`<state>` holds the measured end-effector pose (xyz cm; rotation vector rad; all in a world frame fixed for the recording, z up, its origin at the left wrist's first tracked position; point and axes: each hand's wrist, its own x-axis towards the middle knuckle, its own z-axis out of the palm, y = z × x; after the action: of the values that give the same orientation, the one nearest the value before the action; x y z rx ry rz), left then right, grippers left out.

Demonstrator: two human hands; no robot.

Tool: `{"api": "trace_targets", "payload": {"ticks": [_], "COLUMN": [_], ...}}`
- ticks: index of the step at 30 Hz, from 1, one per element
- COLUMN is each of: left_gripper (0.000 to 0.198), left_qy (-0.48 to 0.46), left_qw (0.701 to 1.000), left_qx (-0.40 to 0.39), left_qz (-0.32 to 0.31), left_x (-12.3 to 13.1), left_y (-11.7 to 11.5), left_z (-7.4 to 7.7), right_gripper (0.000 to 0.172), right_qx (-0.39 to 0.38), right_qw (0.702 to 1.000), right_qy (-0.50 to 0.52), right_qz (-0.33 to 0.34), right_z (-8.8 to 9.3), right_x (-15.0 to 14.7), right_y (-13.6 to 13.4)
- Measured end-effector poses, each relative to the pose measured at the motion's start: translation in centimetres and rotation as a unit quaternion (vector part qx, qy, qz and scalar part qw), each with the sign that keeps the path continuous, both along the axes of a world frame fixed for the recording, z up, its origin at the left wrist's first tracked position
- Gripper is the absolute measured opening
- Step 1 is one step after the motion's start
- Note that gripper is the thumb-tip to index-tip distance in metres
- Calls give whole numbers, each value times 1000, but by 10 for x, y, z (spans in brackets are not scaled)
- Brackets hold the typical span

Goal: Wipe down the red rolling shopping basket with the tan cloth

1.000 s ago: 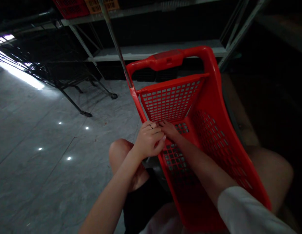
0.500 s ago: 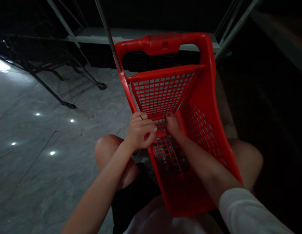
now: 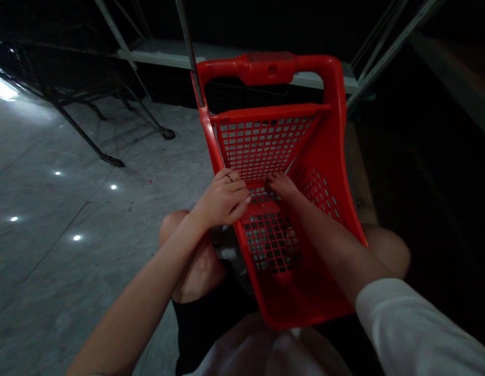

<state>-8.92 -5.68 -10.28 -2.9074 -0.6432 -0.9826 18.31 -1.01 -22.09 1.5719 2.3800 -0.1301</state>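
A red plastic shopping basket cart [image 3: 289, 308] with grid walls stands between my knees, its open top toward me. My left hand [image 3: 224, 198] is closed over the cart's left rim, a ring on one finger. Deep inside, my right hand [image 3: 282, 185] rests low against the foot of the slanted grid panel [image 3: 262, 146]. Its fingers are bent downward, and the fingertips are dark and partly hidden, so whatever they hold cannot be made out. The cart's thick red handle [image 3: 269, 68] is at the far end, beyond the panel.
Behind the handle is a pale metal shelf rack [image 3: 164, 52]. A metal pole [image 3: 189, 47] rises at the cart's left corner. Farther left stands a dark wire trolley with a caster [image 3: 168, 133] on the grey floor [image 3: 70, 282]. The right side is in deep shadow.
The cart sits slightly farther right and higher in view. My right hand has shifted a little up and its fingers look less curled. My left hand keeps its hold on the rim.
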Motion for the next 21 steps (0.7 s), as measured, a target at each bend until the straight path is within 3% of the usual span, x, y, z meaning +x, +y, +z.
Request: {"api": "trace_targets", "payload": {"ticks": [3,6,13,21], "left_gripper": [33,34,39,49], "left_qy": [11,8,-88,-105], "left_qw": [1000,999,995,993], "left_qx": [12,31,51,-28], "left_qz": [0,-8,-19,-49], "left_x": [-2,-2,3,8], "left_y": [8,17,33,55], "left_z": [-1,-5,-22,-30], "right_gripper": [40,46,43,32], "right_qx": [1,8,-48,-202], "right_qw": [999,994,973,952], "right_qy": [-31,-66,-117,-71], "right_qz": [-14,-86,-192,-217], "right_z": [0,-4,3,16], "right_x": [12,14,11,-12], "right_y": [5,0,-17,-78]}}
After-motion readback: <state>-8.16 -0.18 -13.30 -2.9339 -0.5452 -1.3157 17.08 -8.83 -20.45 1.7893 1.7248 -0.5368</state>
